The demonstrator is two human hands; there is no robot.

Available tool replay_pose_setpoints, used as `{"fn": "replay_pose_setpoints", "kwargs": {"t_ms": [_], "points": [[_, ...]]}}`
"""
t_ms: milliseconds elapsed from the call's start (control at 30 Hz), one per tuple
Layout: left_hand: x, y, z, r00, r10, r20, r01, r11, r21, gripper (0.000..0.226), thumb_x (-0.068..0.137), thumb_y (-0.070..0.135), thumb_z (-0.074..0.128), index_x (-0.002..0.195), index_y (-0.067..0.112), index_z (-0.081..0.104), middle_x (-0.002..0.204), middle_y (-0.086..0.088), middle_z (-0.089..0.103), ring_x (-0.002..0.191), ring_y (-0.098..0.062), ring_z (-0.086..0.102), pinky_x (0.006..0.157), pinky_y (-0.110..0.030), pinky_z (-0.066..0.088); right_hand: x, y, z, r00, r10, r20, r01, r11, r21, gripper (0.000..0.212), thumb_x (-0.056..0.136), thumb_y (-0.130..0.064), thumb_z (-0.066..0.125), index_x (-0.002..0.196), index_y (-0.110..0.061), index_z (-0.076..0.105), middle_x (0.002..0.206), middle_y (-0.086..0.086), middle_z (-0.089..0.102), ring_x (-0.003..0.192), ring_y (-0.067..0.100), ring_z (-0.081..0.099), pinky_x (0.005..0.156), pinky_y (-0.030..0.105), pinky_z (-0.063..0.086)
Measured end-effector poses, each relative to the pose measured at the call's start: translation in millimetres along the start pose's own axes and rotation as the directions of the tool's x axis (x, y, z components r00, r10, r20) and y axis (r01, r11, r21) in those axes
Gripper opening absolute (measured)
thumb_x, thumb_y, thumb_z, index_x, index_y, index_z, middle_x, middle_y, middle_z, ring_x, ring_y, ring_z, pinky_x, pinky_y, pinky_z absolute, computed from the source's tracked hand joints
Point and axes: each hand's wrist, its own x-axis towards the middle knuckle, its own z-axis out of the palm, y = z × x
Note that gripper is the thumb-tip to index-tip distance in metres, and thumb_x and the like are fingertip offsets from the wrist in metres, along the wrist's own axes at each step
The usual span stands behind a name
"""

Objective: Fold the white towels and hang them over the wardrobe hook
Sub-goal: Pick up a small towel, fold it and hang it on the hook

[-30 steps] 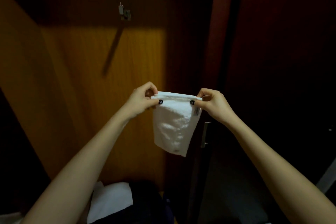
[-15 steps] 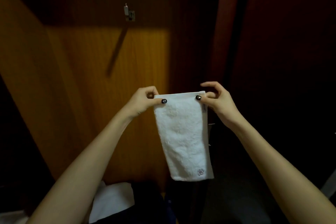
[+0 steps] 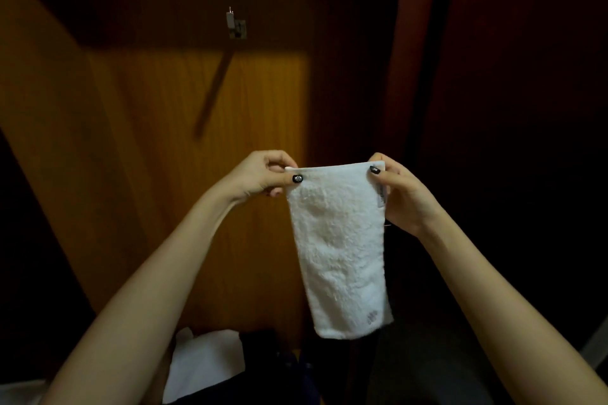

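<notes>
Fluffy white towel [image 3: 339,250], folded to a long narrow strip, hangs at frame centre. Left hand [image 3: 260,176] and right hand [image 3: 399,197] each pinch a top corner in a tight grip. Small metal hook [image 3: 235,25], upper left, on grained wood panel [image 3: 164,141].

Both bare forearms reach up and forward, converging toward the middle of the view. The left hand [image 3: 260,174] is curled with its thumb pressed against the forefinger in a closed pinch grip. The right hand [image 3: 399,194] mirrors it at the same height, thumb forward, fingers folded behind, dark-painted thumbnails facing the camera.
</notes>
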Motion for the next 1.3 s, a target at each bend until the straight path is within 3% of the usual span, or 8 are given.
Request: {"fn": "replay_pose_setpoints", "kwargs": {"t_ms": [133,233,333,500,700,800,967,1300], "points": [[-2.8,-1.6,4.6,0.998,0.054,0.033,-0.040,0.945,-0.323,0.016,0.077,0.001,0.066,0.090,0.007,0.059,0.076,-0.004,0.069,0.072,-0.015,0.067,0.066,-0.020,0.055,1.5,-1.7,3.0,1.000,-0.004,0.030,0.003,1.000,0.018,0.007,0.083,-0.020,0.063,0.081,-0.013,0.061,0.079,0.003,0.061,0.073,0.019,0.060,0.070,0.033,0.048],[-1.7,-3.0,8.1,0.982,0.137,0.130,-0.072,0.910,-0.409,0.033,0.073,0.027,0.078,0.097,0.009,0.062,0.089,-0.004,0.065,0.085,-0.015,0.062,0.078,-0.024,0.052,3.2,-4.3,8.5,0.996,0.025,0.088,-0.017,0.996,-0.089,0.005,0.082,-0.017,0.065,0.081,-0.015,0.070,0.076,0.005,0.062,0.071,0.020,0.057,0.069,0.033,0.045],[-2.6,2.5,14.6,0.976,0.130,0.174,-0.061,0.932,-0.356,0.054,0.066,0.056,0.077,0.097,0.014,0.062,0.092,-0.003,0.063,0.084,-0.010,0.061,0.071,-0.019,0.051,2.0,-4.9,19.7,0.995,-0.008,0.098,0.029,0.977,-0.213,0.008,0.081,-0.015,0.073,0.088,-0.011,0.072,0.081,0.003,0.067,0.075,0.017,0.059,0.069,0.026,0.046],[-1.9,14.2,24.7,0.970,0.161,0.184,-0.114,0.963,-0.244,0.059,0.069,0.063,0.069,0.101,0.014,0.059,0.093,0.000,0.061,0.082,-0.009,0.059,0.065,-0.017,0.048,7.4,-1.8,29.5,0.996,-0.085,0.017,0.086,0.946,-0.312,0.013,0.081,-0.009,0.069,0.093,-0.007,0.074,0.117,0.000,0.069,0.110,0.012,0.064,0.094,0.027,0.051],[-1.0,16.6,32.2,0.977,0.186,0.108,-0.183,0.982,-0.038,0.059,0.070,0.069,0.063,0.114,0.031,0.058,0.117,0.010,0.062,0.116,-0.011,0.057,0.095,-0.033,0.049,14.4,5.4,30.6,0.982,-0.163,-0.092,0.126,0.940,-0.316,0.005,0.082,-0.001,0.070,0.086,0.003,0.070,0.088,0.012,0.071,0.083,0.017,0.068,0.079,0.025,0.053],[-2.6,14.1,32.5,0.975,0.213,0.055,-0.213,0.977,-0.005,0.060,0.072,0.062,0.067,0.120,0.026,0.055,0.125,0.004,0.059,0.121,-0.012,0.054,0.097,-0.027,0.046,19.9,9.0,28.0,0.965,-0.198,-0.170,0.135,0.936,-0.325,0.014,0.082,-0.005,0.072,0.087,0.008,0.068,0.088,0.019,0.070,0.084,0.024,0.066,0.082,0.038,0.052],[-1.2,13.3,36.0,0.975,0.220,-0.037,-0.216,0.971,0.099,0.040,0.081,0.005,0.071,0.117,0.015,0.057,0.110,0.005,0.064,0.098,0.001,0.060,0.081,-0.016,0.049,22.9,5.4,32.9,0.950,-0.227,-0.213,0.137,0.919,-0.369,0.015,0.082,-0.013,0.075,0.076,0.000,0.069,0.075,0.009,0.069,0.073,0.019,0.064,0.071,0.032,0.050],[9.9,34.8,37.7,0.969,0.247,-0.029,-0.233,0.942,0.240,0.026,0.081,0.016,0.073,0.103,0.026,0.063,0.101,0.008,0.066,0.093,-0.002,0.060,0.081,-0.022,0.048,20.2,-9.8,31.9,0.963,-0.212,-0.167,0.120,0.890,-0.440,0.032,0.094,-0.026,0.061,0.090,0.004,0.073,0.090,0.020,0.073,0.090,0.038,0.070,0.090,0.056,0.051]]}}
